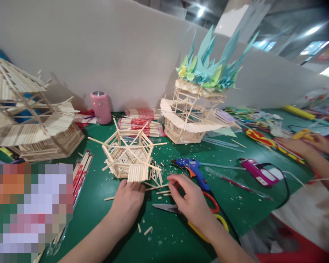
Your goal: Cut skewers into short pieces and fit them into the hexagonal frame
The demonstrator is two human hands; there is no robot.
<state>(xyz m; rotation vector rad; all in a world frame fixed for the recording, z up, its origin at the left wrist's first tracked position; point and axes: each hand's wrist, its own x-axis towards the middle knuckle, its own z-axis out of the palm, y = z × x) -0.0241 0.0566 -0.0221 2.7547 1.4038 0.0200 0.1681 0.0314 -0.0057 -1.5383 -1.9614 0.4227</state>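
My left hand point(128, 199) is closed at the near side of a six-sided frame of thin wooden sticks point(131, 155). Its fingers press on the lower edge of a small panel of short sticks laid side by side point(137, 173); the fingertips are partly hidden. My right hand point(190, 201) is curled, thumb and forefinger nearly together beside the end of a loose stick point(162, 186); what they pinch is too small to make out. Scissors point(220, 223) with red and yellow handles lie partly beneath that hand and wrist. A blue glue gun point(193, 170) rests just beyond it.
Cut sticks point(155, 173) lie beside the frame. Taller stick models stand left point(30, 128) and back right point(192, 126), the latter topped with paper leaves. Behind are a pink flask point(101, 108) and packed sticks point(139, 128). A purple power strip point(259, 171) and another person's hands point(298, 148) are right.
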